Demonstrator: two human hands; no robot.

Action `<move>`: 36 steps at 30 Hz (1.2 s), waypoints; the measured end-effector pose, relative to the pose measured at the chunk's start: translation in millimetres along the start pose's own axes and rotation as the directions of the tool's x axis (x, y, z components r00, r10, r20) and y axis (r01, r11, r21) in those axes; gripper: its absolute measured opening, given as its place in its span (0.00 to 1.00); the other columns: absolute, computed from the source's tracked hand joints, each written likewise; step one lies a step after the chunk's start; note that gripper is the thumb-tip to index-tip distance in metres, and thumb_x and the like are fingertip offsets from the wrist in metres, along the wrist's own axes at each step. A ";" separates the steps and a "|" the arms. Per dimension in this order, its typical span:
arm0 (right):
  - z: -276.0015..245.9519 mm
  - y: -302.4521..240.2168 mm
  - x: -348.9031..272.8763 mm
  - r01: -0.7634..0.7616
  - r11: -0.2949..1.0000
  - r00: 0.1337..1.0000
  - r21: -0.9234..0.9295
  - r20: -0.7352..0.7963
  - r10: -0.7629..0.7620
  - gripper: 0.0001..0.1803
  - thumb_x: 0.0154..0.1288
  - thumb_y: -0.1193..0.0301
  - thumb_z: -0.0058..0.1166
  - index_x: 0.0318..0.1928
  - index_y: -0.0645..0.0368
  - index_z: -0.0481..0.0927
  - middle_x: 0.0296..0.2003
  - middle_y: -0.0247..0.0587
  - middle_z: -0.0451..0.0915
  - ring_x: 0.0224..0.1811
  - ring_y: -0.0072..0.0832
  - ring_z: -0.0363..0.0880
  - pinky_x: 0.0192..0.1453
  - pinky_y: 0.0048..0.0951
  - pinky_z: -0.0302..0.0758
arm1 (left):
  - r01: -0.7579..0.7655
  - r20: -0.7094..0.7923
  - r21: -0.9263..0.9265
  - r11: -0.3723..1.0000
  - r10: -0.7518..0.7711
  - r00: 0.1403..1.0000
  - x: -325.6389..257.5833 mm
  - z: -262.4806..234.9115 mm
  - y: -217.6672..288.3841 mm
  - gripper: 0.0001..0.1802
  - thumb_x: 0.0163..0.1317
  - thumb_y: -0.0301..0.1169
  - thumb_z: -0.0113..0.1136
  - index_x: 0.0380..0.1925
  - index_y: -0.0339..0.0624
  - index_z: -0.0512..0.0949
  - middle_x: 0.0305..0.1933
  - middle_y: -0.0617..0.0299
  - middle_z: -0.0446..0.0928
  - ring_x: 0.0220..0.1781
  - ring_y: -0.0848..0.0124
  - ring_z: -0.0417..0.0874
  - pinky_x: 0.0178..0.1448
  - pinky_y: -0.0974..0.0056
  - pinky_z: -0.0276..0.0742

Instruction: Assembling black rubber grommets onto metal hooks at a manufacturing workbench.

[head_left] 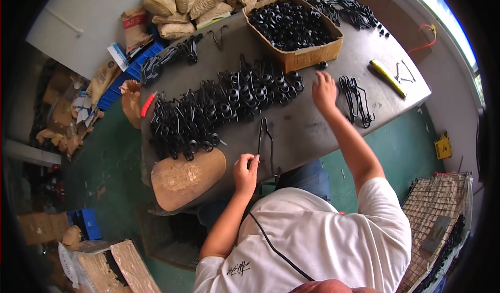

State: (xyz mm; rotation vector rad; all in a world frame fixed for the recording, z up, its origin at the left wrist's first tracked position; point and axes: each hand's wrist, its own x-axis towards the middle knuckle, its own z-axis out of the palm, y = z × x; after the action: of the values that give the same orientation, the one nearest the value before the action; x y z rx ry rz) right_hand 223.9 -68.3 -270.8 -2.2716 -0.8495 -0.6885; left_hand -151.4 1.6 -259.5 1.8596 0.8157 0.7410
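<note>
My left hand (246,172) is closed on a bent black wire hook (264,131), which stands up from the fingers near the table's front edge. The hook has a narrow looped top and two spread legs. My right hand (324,91) reaches over the table with its fingers partly stretched, nothing visible in them. Just beyond its fingertips lies a small black ring-like part (323,65). To the right of this hand is a small bunch of black wire hooks (355,100). A long heap of wire hooks with round black ends (224,100) spreads across the table's middle and left.
A cardboard box (307,58) full of small black parts stands at the back of the metal table (302,131). A yellow tool (388,78) lies at right, a red-handled tool (148,104) at left. A brown board (188,181) sits at the front left corner. Sacks (190,1) are piled behind.
</note>
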 end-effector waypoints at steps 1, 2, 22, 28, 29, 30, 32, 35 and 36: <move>8.9 9.3 20.9 -0.042 0.997 0.996 -0.059 0.072 0.047 0.23 0.63 0.65 0.55 0.58 0.54 0.75 0.58 0.44 0.75 0.57 0.45 0.74 0.56 0.44 0.74 | -0.110 -0.027 0.179 0.978 0.116 0.993 -0.8 -4.9 -2.9 0.11 0.67 0.35 0.62 0.33 0.40 0.74 0.32 0.59 0.79 0.36 0.66 0.79 0.43 0.62 0.74; 16.1 18.3 38.4 -0.061 0.991 0.992 -0.120 0.103 0.073 0.23 0.66 0.62 0.53 0.59 0.55 0.75 0.58 0.44 0.75 0.58 0.45 0.74 0.57 0.44 0.75 | -0.208 -0.031 0.354 0.912 0.234 0.972 -0.9 -8.8 -5.7 0.10 0.65 0.33 0.63 0.33 0.40 0.75 0.33 0.57 0.80 0.40 0.61 0.80 0.46 0.60 0.74; -10.5 21.2 -33.0 -0.113 0.982 0.990 0.149 0.098 0.099 0.20 0.58 0.75 0.60 0.53 0.57 0.77 0.49 0.52 0.75 0.53 0.48 0.75 0.58 0.40 0.74 | -0.075 0.127 0.529 0.845 0.009 0.992 23.3 24.0 20.0 0.44 0.50 0.45 0.73 0.63 0.38 0.63 0.42 0.51 0.78 0.46 0.52 0.80 0.53 0.50 0.74; -72.5 -45.1 -85.0 -0.723 0.222 0.690 0.655 0.703 0.171 0.22 0.66 0.71 0.58 0.60 0.58 0.74 0.39 0.36 0.80 0.37 0.25 0.78 0.44 0.27 0.74 | 0.150 -0.026 0.076 0.986 -0.149 0.989 23.5 13.9 17.4 0.38 0.52 0.39 0.73 0.58 0.39 0.64 0.28 0.61 0.70 0.30 0.66 0.75 0.36 0.58 0.74; -87.0 -65.1 -98.1 -0.727 0.174 0.685 0.665 0.719 0.115 0.22 0.68 0.71 0.57 0.61 0.60 0.73 0.41 0.36 0.80 0.37 0.21 0.77 0.42 0.24 0.72 | 0.173 -0.028 0.003 0.985 -0.173 0.984 24.7 9.9 27.7 0.37 0.55 0.39 0.73 0.58 0.37 0.64 0.27 0.65 0.65 0.28 0.72 0.68 0.36 0.64 0.71; -98.7 -83.7 -111.2 -0.730 0.125 0.682 0.672 0.730 0.057 0.22 0.69 0.70 0.56 0.61 0.61 0.71 0.44 0.37 0.81 0.36 0.17 0.76 0.41 0.22 0.71 | 0.193 -0.029 0.013 0.981 -0.192 0.981 24.6 8.0 31.2 0.37 0.55 0.39 0.73 0.58 0.37 0.64 0.27 0.65 0.65 0.28 0.72 0.68 0.36 0.64 0.71; -116.9 -119.4 -131.3 -0.819 -0.042 0.572 0.573 0.820 0.025 0.19 0.69 0.71 0.58 0.57 0.60 0.72 0.41 0.32 0.77 0.37 0.16 0.74 0.45 0.21 0.71 | 0.151 -0.099 -0.077 0.986 -0.158 0.982 24.9 5.6 34.2 0.36 0.57 0.41 0.72 0.58 0.35 0.64 0.27 0.66 0.64 0.28 0.74 0.66 0.37 0.66 0.70; -124.9 -158.1 -153.3 -0.808 -0.063 0.588 0.586 0.808 -0.026 0.18 0.69 0.72 0.58 0.57 0.60 0.72 0.43 0.29 0.77 0.41 0.14 0.72 0.48 0.20 0.70 | 0.149 -0.128 -0.114 0.982 -0.163 0.978 26.4 5.7 34.0 0.35 0.59 0.41 0.71 0.58 0.34 0.65 0.28 0.67 0.64 0.28 0.75 0.66 0.37 0.68 0.69; -126.9 -165.3 -155.0 -0.807 -0.037 0.591 0.590 0.805 -0.048 0.18 0.69 0.71 0.58 0.57 0.60 0.72 0.44 0.28 0.76 0.42 0.14 0.70 0.49 0.19 0.70 | 0.135 -0.141 -0.133 0.982 -0.154 0.978 26.2 5.4 35.0 0.35 0.59 0.41 0.71 0.58 0.34 0.65 0.28 0.67 0.64 0.28 0.76 0.65 0.37 0.68 0.68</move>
State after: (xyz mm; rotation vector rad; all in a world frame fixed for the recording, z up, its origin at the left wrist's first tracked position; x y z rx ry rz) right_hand -27.2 -116.2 -225.3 -1.1298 -0.4398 0.9426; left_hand -124.0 7.8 -225.7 1.6305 0.9693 0.8278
